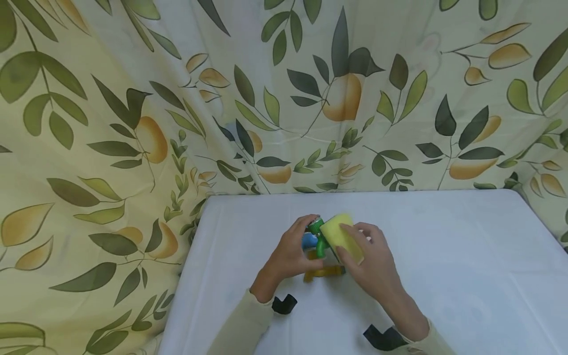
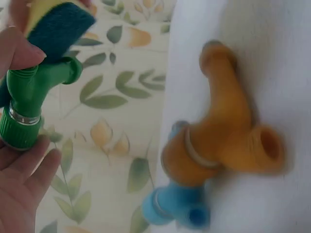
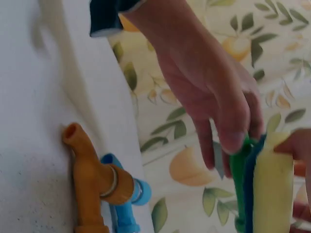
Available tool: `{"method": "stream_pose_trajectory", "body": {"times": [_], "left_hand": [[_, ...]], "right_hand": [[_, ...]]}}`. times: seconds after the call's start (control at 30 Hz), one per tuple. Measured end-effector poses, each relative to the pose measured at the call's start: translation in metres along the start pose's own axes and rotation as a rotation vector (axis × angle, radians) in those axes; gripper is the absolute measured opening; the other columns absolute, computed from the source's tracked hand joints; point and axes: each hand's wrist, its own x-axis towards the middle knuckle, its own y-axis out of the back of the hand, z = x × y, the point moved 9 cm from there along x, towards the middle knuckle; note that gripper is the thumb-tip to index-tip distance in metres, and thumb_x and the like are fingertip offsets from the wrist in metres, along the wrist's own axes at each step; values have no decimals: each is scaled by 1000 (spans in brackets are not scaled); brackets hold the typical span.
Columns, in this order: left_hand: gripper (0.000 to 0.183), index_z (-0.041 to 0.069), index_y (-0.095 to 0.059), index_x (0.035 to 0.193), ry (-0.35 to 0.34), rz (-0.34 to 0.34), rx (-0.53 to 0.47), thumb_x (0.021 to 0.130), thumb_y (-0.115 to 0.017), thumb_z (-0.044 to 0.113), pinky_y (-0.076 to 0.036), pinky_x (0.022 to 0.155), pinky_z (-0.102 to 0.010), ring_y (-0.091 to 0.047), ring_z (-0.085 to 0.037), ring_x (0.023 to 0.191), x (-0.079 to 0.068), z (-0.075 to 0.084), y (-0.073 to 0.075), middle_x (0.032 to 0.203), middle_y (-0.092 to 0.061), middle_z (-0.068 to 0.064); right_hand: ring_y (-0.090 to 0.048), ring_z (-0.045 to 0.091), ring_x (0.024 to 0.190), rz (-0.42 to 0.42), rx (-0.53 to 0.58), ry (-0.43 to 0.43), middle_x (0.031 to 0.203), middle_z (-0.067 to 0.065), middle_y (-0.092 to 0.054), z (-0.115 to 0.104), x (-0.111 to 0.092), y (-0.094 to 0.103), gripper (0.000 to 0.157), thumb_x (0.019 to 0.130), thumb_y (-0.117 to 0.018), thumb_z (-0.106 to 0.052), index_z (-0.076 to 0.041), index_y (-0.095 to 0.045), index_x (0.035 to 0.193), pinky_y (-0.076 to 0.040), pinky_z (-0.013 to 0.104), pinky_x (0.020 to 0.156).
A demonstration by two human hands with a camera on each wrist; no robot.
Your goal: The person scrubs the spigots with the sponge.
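Note:
My left hand grips a green plastic tap with a silver ring, thumb at one end and fingers at the other. My right hand holds a yellow sponge by its soft side. The sponge's dark green scouring face is up against the tap, as the right wrist view also shows. Below the hands, an orange tap lies on the white table, and beside it lies a blue tap, partly hidden by the left hand in the head view.
The white-covered table reaches back to a curtain printed with leaves and fruit. Dark pieces sit at the left wrist and right wrist, close over the table.

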Motion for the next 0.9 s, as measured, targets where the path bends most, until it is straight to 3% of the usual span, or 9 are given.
{"method": "stream_pose_trajectory", "body": {"times": [0.13,0.3,0.4,0.53,0.6,0.8,0.9], "left_hand": [[101,13,-36,154,-19,37,15,72,-93,26,-51,108,-30,-54,-16,130,-2,9,0,153,-47,-3],[102,11,-38,152,-47,65,35,68,-95,25,-55,101,-27,-58,-15,121,-5,18,0,149,-50,-4],[101,8,-40,150,-59,82,48,68,-95,25,-55,101,-28,-59,-16,120,-6,23,0,148,-51,-5],[101,5,-39,150,-82,90,73,70,-95,30,-52,106,-30,-58,-18,127,-4,29,0,149,-51,-7],[101,5,-39,151,-89,88,70,70,-95,30,-51,107,-29,-57,-18,129,-4,32,0,149,-50,-8],[101,6,-40,150,-112,111,83,67,-94,24,-55,99,-24,-60,-17,121,-5,40,7,149,-51,-9],[100,6,-40,150,-116,115,85,68,-94,25,-56,99,-25,-60,-17,121,-5,41,7,148,-52,-10]], "right_hand": [[-55,25,100,51,-42,148,120,15,-62,-14,-3,5,52,80,-83,-25,-16,-69,129,-55,39,70],[-54,28,95,189,-100,60,113,18,-61,1,3,21,48,79,-82,-19,-9,-70,125,-50,40,67],[-54,25,96,166,-68,83,113,16,-61,-6,1,19,48,79,-81,-18,-9,-71,125,-50,38,67],[-55,25,101,95,-9,253,116,14,-61,-29,-7,12,43,85,-74,-27,-12,-71,125,-52,36,70],[-55,27,101,107,-17,297,116,16,-61,-31,-8,15,43,87,-69,-32,-12,-71,125,-52,38,69],[-54,29,96,230,-67,142,111,19,-61,-4,2,34,46,79,-76,-20,-10,-71,123,-48,39,69],[-53,26,95,229,-49,147,112,17,-62,-7,1,32,47,78,-78,-19,-10,-72,124,-46,32,70]]}}
